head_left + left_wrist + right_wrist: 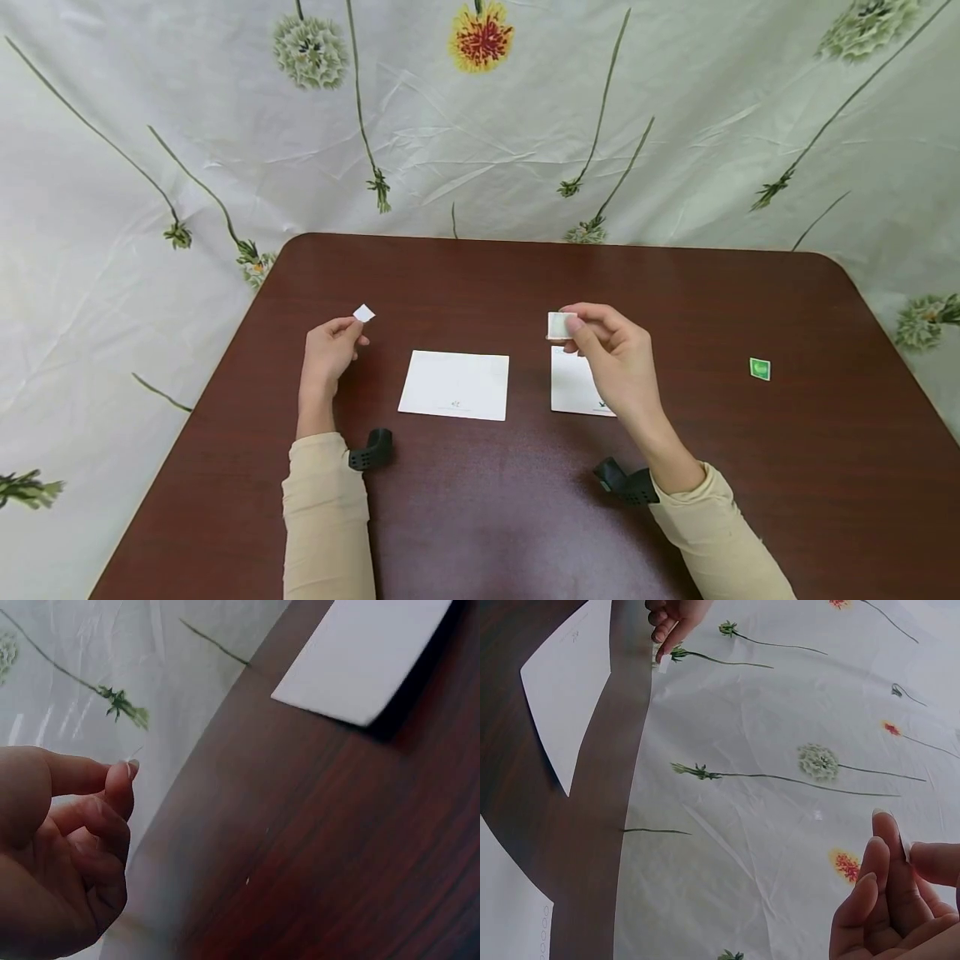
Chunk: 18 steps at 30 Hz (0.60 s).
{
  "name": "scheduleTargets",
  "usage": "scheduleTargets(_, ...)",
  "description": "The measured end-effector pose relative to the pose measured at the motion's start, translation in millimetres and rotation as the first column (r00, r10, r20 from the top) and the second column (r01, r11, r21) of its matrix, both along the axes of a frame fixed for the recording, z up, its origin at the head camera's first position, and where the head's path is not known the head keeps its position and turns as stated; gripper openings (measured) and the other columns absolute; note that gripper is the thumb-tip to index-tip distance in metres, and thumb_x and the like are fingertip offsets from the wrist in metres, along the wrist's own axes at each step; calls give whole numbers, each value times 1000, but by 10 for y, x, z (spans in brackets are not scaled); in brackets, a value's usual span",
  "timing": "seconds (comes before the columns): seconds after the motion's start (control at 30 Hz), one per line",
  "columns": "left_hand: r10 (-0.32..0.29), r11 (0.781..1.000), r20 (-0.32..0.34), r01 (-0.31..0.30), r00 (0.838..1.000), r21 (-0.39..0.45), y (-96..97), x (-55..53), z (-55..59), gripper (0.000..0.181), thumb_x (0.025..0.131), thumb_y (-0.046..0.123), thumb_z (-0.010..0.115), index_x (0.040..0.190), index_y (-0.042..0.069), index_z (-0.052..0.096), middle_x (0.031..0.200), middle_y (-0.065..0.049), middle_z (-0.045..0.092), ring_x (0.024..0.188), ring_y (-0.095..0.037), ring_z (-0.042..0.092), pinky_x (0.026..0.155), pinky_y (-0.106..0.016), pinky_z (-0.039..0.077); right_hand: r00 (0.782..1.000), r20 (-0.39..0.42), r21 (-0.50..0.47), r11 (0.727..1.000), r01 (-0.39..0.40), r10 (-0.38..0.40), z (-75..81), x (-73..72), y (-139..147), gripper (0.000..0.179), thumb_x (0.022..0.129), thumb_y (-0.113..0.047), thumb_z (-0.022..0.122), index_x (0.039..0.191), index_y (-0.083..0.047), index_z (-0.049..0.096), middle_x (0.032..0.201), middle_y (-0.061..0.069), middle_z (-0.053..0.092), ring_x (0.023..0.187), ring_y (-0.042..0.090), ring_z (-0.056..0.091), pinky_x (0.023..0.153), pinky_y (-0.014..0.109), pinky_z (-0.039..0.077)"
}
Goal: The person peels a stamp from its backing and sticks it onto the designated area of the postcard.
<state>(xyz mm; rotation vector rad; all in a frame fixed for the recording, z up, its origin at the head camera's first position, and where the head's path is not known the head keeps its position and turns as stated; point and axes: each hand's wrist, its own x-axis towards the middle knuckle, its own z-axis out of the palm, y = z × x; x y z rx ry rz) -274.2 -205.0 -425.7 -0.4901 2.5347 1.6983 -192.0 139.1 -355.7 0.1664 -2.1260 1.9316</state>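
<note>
On the left, my left hand (330, 352) pinches a small white paper square (363, 313) between thumb and fingertips, raised over the table. My right hand (621, 360) holds another small square (558, 325), pale with a whitish border, by thumb and fingers. In the right wrist view this square shows only as a thin edge. Between the hands lies a white envelope (454, 385) with a small printed mark. A second white envelope (573, 383) is below my right hand, which covers its right part. What is on the squares' far faces is hidden.
A small green stamp-like square (760, 369) with a pale border lies at the right of the dark brown table (480, 517). Behind the table hangs a white cloth (480, 150) printed with flowers. Each wrist wears a black device (371, 451).
</note>
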Motion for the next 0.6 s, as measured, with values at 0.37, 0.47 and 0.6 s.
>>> scheduleTargets(0.37,22,997,87,-15,996,-71,-138,-1,-85,38,100,22,49,127,-4,54,71,7,61,60,-6,52,58,-22,42,1000,-1,2,1000,-15,15,-18,0,-14,15,92,0,62,105,5,66,77,11,68,66,14,60,68,26,51)
scheduleTargets(0.47,11,987,126,10,992,-160,-174,15,-59,41,100,27,48,128,-2,55,77,2,65,62,-7,55,59,-22,45,1000,0,4,1000,-18,18,-24,0,-16,14,92,-1,62,104,4,66,76,9,68,67,14,59,68,27,50)
scheduleTargets(0.6,33,948,171,23,985,-318,-188,49,-2,46,100,36,45,129,2,55,90,-8,70,78,-20,61,72,-34,47,1000,-2,11,1000,-19,19,-28,-1,-18,14,92,-2,62,104,3,66,76,10,68,67,15,59,68,29,51)
